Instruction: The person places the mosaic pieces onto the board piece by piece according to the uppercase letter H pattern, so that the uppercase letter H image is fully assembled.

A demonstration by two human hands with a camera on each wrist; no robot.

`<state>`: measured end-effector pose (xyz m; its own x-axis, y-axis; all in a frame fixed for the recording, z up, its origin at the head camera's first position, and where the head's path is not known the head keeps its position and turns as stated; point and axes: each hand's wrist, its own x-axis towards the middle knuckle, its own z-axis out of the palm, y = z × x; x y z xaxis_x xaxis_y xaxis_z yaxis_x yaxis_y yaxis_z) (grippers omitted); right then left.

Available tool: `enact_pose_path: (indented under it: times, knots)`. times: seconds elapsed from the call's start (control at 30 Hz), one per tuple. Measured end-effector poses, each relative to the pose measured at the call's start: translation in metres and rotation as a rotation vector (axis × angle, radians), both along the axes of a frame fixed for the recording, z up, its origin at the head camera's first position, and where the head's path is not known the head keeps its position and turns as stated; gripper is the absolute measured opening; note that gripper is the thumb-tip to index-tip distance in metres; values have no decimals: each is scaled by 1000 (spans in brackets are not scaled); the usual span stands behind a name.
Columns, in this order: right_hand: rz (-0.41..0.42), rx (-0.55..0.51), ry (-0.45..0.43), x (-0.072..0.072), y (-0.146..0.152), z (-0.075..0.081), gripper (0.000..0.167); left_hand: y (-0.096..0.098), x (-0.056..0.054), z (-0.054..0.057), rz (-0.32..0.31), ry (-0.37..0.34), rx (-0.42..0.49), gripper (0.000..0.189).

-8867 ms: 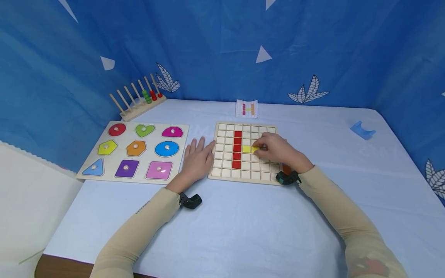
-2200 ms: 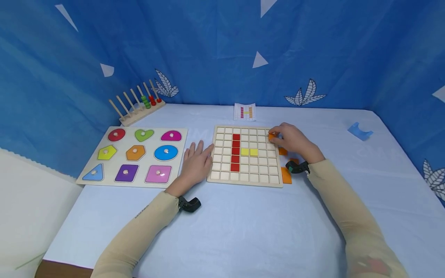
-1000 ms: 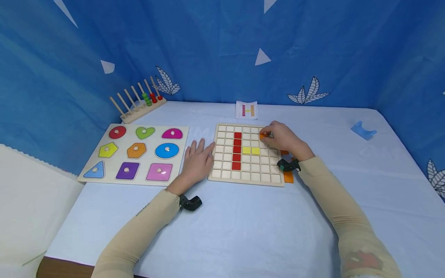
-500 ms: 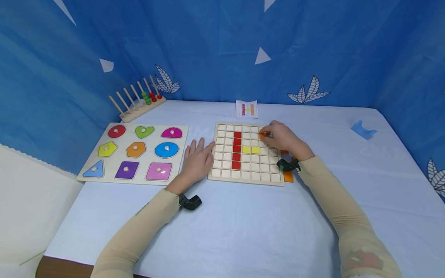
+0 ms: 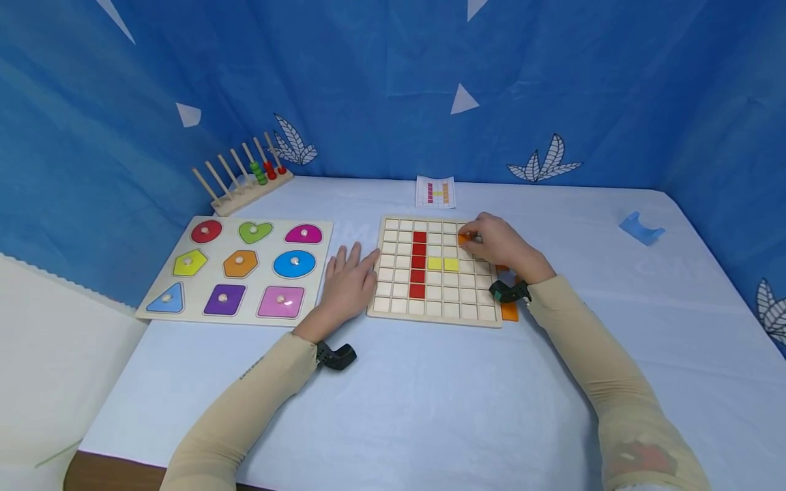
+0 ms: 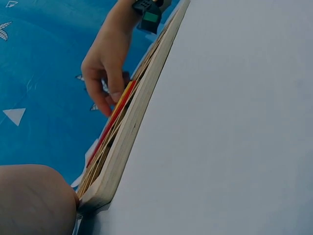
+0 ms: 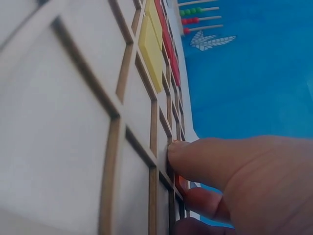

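Note:
A wooden grid board point(image 5: 434, 322) lies on the table. One column in it holds several red square tiles point(image 5: 418, 262), and two yellow tiles point(image 5: 451, 264) sit side by side just right of that. My right hand point(image 5: 500, 242) pinches an orange square tile point(image 5: 463, 239) at a cell in the upper right part of the grid; thumb and fingers cover part of it. In the right wrist view the orange tile point(image 7: 181, 184) shows low between thumb and fingers. My left hand point(image 5: 348, 286) rests flat with spread fingers, its index finger touching the board's left edge.
Loose orange tiles point(image 5: 510, 311) lie along the board's right edge, partly under my right wrist. Behind the board is a pattern card point(image 5: 435, 192). To the left are a shape puzzle point(image 5: 211, 273) and a peg rack with beads point(image 5: 252, 194). A blue plastic piece point(image 5: 641, 229) lies far right.
The second yellow tile has been let go in its cell. My right hand has since taken an orange tile and moved it left over the grid, staying there for the last second.

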<state>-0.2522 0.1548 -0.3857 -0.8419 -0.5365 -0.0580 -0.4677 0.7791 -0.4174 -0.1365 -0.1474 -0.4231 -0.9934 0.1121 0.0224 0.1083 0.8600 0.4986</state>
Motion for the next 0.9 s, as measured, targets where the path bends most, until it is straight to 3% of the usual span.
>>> enact_pose_path:
  times: [0.23,0.63,0.9]
  knots:
    - [-44,-19,-3,8,10,5,39,2,-2,0,-14,-9,-19,53]
    - [-125,75,-5,22,41,10,41,-1,-2,4,13,-5,-7,53]
    - [-126,94,-2,34,59,7,42,3,-5,1,-3,-11,5,53]
